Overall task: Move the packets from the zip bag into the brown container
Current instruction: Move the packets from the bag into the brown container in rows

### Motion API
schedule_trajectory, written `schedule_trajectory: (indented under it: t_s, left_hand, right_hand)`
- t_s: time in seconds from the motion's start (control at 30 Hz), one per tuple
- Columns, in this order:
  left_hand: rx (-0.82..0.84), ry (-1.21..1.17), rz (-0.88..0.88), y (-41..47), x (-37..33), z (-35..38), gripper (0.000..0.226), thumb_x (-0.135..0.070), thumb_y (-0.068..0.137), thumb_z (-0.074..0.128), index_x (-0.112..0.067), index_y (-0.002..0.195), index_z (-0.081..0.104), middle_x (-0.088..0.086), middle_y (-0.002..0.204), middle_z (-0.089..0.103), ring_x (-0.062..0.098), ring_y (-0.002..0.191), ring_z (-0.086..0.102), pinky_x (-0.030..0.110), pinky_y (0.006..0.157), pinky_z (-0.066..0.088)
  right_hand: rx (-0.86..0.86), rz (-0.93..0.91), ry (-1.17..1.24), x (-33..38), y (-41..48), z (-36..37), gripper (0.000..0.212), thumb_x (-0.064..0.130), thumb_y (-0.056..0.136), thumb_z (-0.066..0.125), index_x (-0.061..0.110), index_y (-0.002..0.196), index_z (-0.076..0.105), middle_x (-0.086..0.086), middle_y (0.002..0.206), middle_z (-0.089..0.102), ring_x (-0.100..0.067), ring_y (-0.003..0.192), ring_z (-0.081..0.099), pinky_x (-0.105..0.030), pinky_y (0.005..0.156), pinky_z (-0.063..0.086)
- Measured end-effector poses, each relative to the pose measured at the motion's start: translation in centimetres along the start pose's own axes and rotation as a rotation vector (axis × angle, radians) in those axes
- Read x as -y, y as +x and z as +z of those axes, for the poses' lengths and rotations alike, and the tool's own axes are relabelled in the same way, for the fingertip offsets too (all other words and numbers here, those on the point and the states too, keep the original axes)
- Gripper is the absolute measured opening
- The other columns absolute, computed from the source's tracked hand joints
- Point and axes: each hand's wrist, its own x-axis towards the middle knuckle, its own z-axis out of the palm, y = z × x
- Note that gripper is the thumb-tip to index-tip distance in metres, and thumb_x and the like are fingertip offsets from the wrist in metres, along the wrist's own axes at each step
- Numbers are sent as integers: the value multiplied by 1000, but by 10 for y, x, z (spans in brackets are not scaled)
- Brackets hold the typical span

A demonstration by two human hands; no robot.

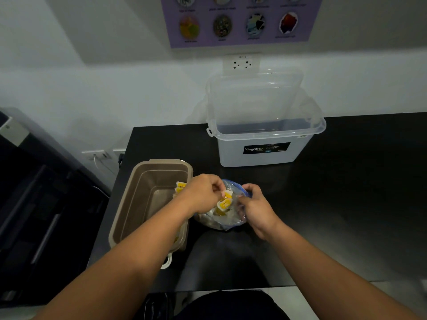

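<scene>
A clear zip bag (227, 219) with a blue zip strip lies on the black table, just right of the brown container (138, 199). Yellow-and-white packets (224, 202) stick out of its mouth. My left hand (203, 192) pinches the top of one of these packets at the bag's opening. My right hand (256, 206) grips the right edge of the bag. A few packets (180, 186) lie inside the brown container against its right wall, partly hidden by my left hand and forearm.
A clear plastic storage box (265, 139) with its lid leaning against the wall stands at the back of the black table (346, 192). A dark cabinet (41, 204) is on the left. The table's front edge runs just before me.
</scene>
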Motion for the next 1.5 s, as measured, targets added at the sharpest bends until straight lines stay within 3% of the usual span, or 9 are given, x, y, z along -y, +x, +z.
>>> schedule_trajectory:
  t_s: [0.2, 0.47, 0.57, 0.77, 0.93, 1.07, 1.23, 1.37, 1.5]
  left_hand:
    - [-119, -19, 10, -1, 1, 11, 16, -17, 91, 70, -30, 82, 66, -10, 78, 64, 8, 76, 61, 24, 74, 53]
    - [-215, 30, 16, -8, -5, 11, 16, -14, 90, 69, -28, 83, 68, -9, 77, 66, 7, 74, 64, 20, 69, 52]
    - [-176, 167, -13, -7, -5, 13, 19, -15, 89, 66, -31, 78, 66, -11, 77, 67, 8, 79, 66, 27, 78, 56]
    - [-86, 239, -23, -4, -11, 16, 17, -22, 87, 71, -33, 77, 65, -12, 86, 69, 7, 84, 66, 28, 81, 56]
    - [6, 347, -5, 2, -13, 25, 25, -29, 80, 80, -32, 103, 72, -6, 104, 71, 14, 93, 68, 33, 90, 56]
    - [6, 457, 7, 6, -17, 26, 4, -28, 88, 70, -30, 88, 74, -6, 98, 71, 16, 90, 68, 35, 88, 57]
    - [-170, 140, 30, 4, -8, 15, 11, -22, 88, 71, -29, 80, 72, -12, 82, 71, 3, 75, 66, 25, 74, 56]
    - [-147, -347, -118, 2, -13, 1, 6, -15, 90, 69, -14, 85, 72, -1, 63, 60, 8, 49, 49, 21, 43, 40]
    - [-114, -516, -175, 2, -10, -7, 8, -10, 93, 66, -13, 86, 70, 4, 64, 57, 10, 48, 43, 22, 43, 35]
  right_hand:
    - [3, -101, -57, -1, 1, -5, 33, 3, 105, 53, 24, 130, 53, -8, 119, 66, -25, 106, 72, -47, 93, 62]
    - [16, -39, -31, 1, 4, -8, 19, 4, 104, 52, 17, 111, 64, -14, 115, 72, -24, 101, 71, -38, 83, 61]
    - [18, -21, 6, 2, 6, -9, 16, 3, 103, 52, 13, 110, 64, -16, 110, 73, -24, 92, 73, -35, 74, 60]
    - [56, -5, 38, 4, 7, -10, 16, 4, 102, 55, 9, 115, 62, -16, 106, 73, -25, 89, 74, -38, 76, 62]
    - [69, -13, 38, 5, 9, -10, 13, 6, 105, 51, 11, 112, 61, -14, 101, 73, -23, 82, 73, -37, 71, 61]
    - [79, -10, 31, 7, 9, -11, 12, 5, 104, 52, 11, 110, 61, -14, 101, 73, -24, 85, 73, -39, 72, 60]
    - [57, 11, 24, 5, 14, -10, 17, 3, 103, 48, 12, 107, 63, -12, 98, 71, -24, 87, 69, -47, 83, 58]
    - [36, 23, 21, 4, 14, -9, 21, 0, 101, 47, 13, 102, 63, -8, 92, 68, -25, 87, 65, -44, 81, 55]
    - [32, 31, 5, 6, 13, -9, 20, 0, 101, 47, 12, 105, 63, -11, 97, 68, -33, 95, 65, -56, 97, 55]
